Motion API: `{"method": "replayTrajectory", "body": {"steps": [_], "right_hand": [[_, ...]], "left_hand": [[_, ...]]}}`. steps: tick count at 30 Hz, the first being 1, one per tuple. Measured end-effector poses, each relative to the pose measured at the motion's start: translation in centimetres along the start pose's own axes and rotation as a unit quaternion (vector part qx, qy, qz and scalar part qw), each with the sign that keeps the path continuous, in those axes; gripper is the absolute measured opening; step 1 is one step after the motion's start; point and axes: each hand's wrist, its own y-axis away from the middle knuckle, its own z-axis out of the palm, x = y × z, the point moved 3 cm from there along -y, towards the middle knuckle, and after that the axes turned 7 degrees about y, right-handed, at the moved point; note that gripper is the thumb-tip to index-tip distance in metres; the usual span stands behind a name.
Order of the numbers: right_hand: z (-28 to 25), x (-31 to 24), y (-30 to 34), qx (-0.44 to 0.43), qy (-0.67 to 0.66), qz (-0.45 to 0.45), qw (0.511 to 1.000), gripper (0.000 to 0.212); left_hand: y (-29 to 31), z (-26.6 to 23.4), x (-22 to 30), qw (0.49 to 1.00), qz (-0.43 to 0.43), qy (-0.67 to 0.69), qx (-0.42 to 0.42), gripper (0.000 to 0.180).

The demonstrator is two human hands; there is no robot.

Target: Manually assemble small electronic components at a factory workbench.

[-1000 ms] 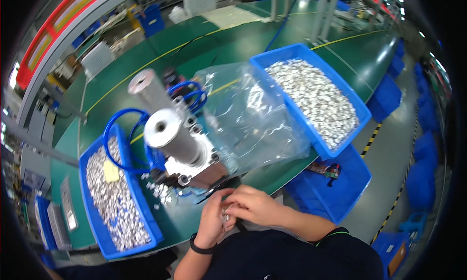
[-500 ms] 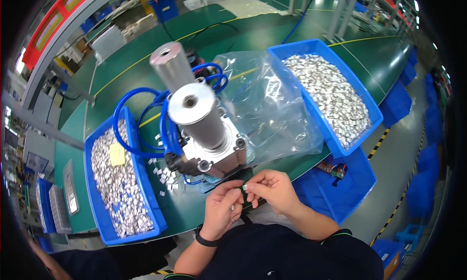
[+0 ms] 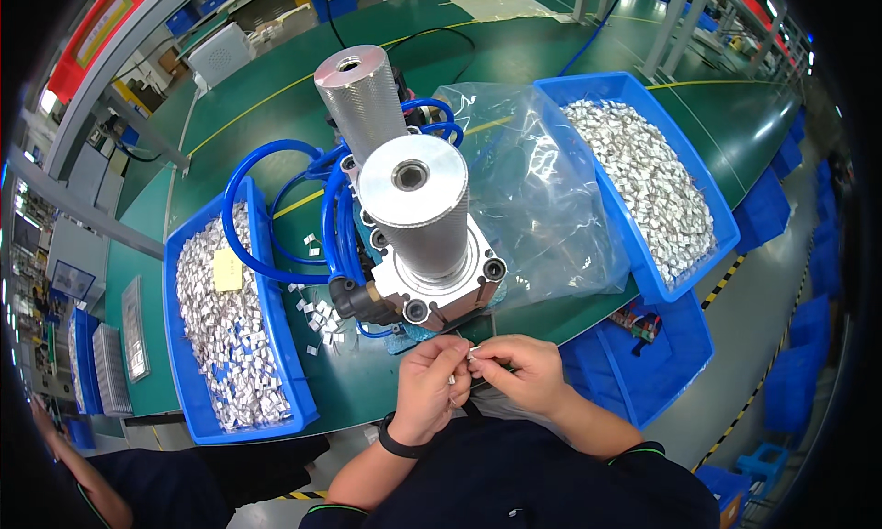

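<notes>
Both my hands meet at the table's front edge, just below the pneumatic machine (image 3: 424,244) with two knurled metal cylinders. My right hand (image 3: 525,373) pinches a small white part (image 3: 473,352) between thumb and fingers. My left hand (image 3: 430,388), with a dark band on its wrist, is closed, thumb and forefinger touching the same part. Another small white piece (image 3: 452,379) peeks out from its curled fingers. Loose white parts (image 3: 323,319) lie on the green table left of the machine.
A blue bin (image 3: 303,405) of white parts with a yellow note (image 3: 227,270) stands at left. Another full blue bin (image 3: 730,235) is at right, beside a clear plastic bag (image 3: 542,207). Blue hoses (image 3: 241,184) loop left of the machine. Another person's arm (image 3: 87,478) shows lower left.
My fingertips have drawn closer together around the small white part. The view has shifted, so the machine and bins appear further right. The other person's arm has come further into view.
</notes>
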Motion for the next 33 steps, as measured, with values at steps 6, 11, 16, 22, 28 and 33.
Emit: {"method": "replayTrajectory", "body": {"steps": [6, 11, 16, 22, 28, 33], "right_hand": [[0.3, 1.1, -0.3, 0.0, -0.231, 0.151, 0.961, 0.016], [0.8, 1.3, -1.0, 0.011, -0.246, 0.163, 0.956, 0.016], [1.2, 1.7, -1.5, 0.031, -0.249, 0.178, 0.952, 0.016], [1.3, 1.6, -1.8, 0.035, -0.245, 0.19, 0.95, 0.016], [1.3, 1.8, -1.6, 0.044, -0.255, 0.181, 0.949, 0.016], [1.4, 1.8, -1.7, 0.044, -0.263, 0.186, 0.946, 0.016]], "left_hand": [[-0.1, -0.9, 0.4, 1.0, 0.0, 0.017, 0.024, 0.02], [-0.1, -1.7, 0.2, 0.999, 0.003, 0.009, 0.033, 0.018], [-0.1, -2.1, 0.0, 0.999, 0.002, -0.005, 0.046, 0.017], [-0.1, -2.4, 0.0, 0.999, -0.001, 0.015, 0.05, 0.018], [-0.3, -2.5, -0.2, 0.999, -0.001, -0.002, 0.047, 0.017], [-0.3, -2.6, -0.2, 0.999, 0.002, -0.002, 0.046, 0.017]]}}
